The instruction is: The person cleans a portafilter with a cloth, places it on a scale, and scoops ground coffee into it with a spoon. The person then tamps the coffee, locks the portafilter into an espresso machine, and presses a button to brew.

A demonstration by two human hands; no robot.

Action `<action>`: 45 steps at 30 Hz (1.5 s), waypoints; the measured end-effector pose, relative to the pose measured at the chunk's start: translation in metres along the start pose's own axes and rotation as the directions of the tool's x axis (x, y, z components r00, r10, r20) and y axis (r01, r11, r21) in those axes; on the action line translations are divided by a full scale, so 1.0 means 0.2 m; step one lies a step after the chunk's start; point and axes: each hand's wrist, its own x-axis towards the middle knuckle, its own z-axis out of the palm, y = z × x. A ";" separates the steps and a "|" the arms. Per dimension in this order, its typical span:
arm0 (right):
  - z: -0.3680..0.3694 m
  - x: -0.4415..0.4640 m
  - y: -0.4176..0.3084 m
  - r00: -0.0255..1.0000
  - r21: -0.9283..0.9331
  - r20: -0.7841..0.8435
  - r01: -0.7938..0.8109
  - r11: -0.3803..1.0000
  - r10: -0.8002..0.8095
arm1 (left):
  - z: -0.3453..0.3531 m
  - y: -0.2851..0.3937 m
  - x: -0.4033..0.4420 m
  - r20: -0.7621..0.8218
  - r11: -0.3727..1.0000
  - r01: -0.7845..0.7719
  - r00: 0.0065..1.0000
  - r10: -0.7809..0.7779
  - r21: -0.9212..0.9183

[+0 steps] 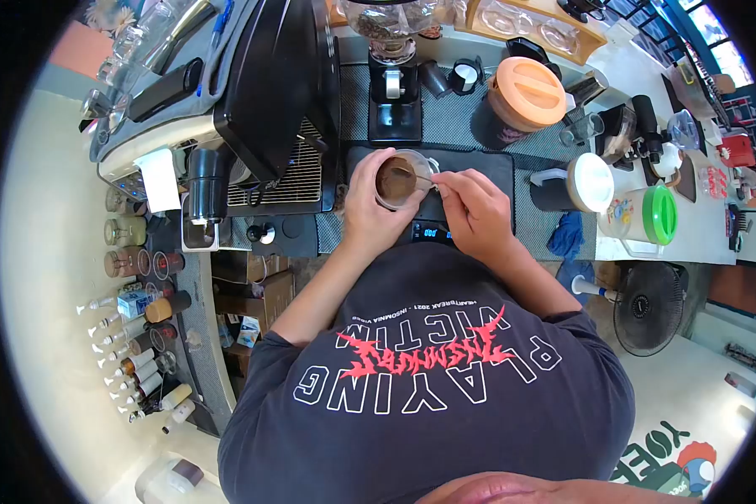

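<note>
Currently, your left hand (371, 208) grasps a clear, round-mouthed container (422, 161), its fingers and thumb around the wall. The container is at the upper centre of the frame, with its mouth towards the camera and smooth brown contents (395, 178) visible inside. Your right hand (480, 217) pinches a thin, metal-looking utensil (425, 177) between thumb and fingertips; its shaft passes over the rim at the right side of the mouth. The utensil's tip cannot be made out.

The step in hand appears to be stirring or scooping — a still view does not settle which. For the next move, maintain the left-hand hold and guide the utensil lightly within the wall — excess force could tip the container or spill its contents.

Note the black scale (433, 233) with a lit blue display, just below your hands. Whether the container rests on the dark rectangular mat (497, 186) or is raised cannot be determined. Above it stands a black grinder (394, 118) with a clear hopper; a black-and-silver espresso machine (265, 80) occupies the upper left.
</note>
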 end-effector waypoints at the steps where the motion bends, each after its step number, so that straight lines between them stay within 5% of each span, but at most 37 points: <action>1: 0.01 0.00 0.02 0.998 -0.013 -0.003 0.061 0.998 -0.061 | 0.00 0.00 0.00 -0.002 1.000 -0.007 1.000 0.007 0.006; 3: 0.03 0.01 0.07 0.983 -0.043 -0.008 0.185 0.982 -0.185 | 0.00 0.00 0.00 0.006 1.000 -0.018 1.000 0.018 0.010; 9: 0.12 -0.07 0.04 0.918 0.219 0.087 -0.397 0.892 0.387 | -0.01 0.02 -0.01 0.012 1.000 -0.005 1.000 0.005 0.007; 12: 0.07 -0.03 0.00 0.862 0.279 0.121 -0.505 0.817 0.492 | -0.01 0.01 -0.02 -0.006 0.999 0.038 0.999 -0.038 -0.029; 18: 0.05 0.01 0.04 0.999 0.126 -0.003 -0.034 0.991 0.034 | 0.00 -0.01 -0.03 -0.023 0.998 0.038 0.999 -0.039 -0.059; 24: 0.04 -0.02 0.00 0.928 0.140 0.127 -0.365 0.920 0.349 | 0.01 -0.02 -0.03 -0.021 0.997 0.035 0.999 -0.036 -0.063; 27: 0.05 -0.01 0.02 0.993 0.050 -0.053 -0.103 0.993 0.106 | 0.01 -0.01 -0.03 -0.011 0.999 0.035 0.999 -0.035 -0.040; 30: -0.01 0.02 0.02 0.999 0.001 -0.029 0.025 1.000 -0.025 | 0.00 -0.01 -0.02 -0.024 1.000 0.005 1.000 -0.005 0.007; 34: 0.05 -0.01 0.08 1.000 0.055 -0.013 -0.026 0.998 0.027 | 0.01 -0.02 -0.03 -0.008 1.000 0.021 1.000 -0.021 0.000; 37: 0.09 -0.07 0.07 0.882 0.229 0.117 -0.470 0.852 0.456 | 0.02 -0.02 -0.03 0.012 0.999 0.025 1.000 -0.024 -0.029; 40: 0.05 -0.02 0.02 0.808 0.264 0.113 -0.586 0.766 0.579 | 0.02 -0.01 -0.02 0.016 0.999 0.039 0.999 -0.038 -0.036; 43: 0.05 -0.02 0.07 0.972 0.182 -0.009 -0.231 0.956 0.237 | 0.00 0.00 -0.02 0.003 0.998 0.053 0.999 -0.053 -0.024; 45: 0.02 -0.01 0.08 0.995 0.136 0.001 -0.099 0.986 0.099 | 0.01 -0.02 -0.02 0.000 0.997 0.058 0.998 -0.058 -0.043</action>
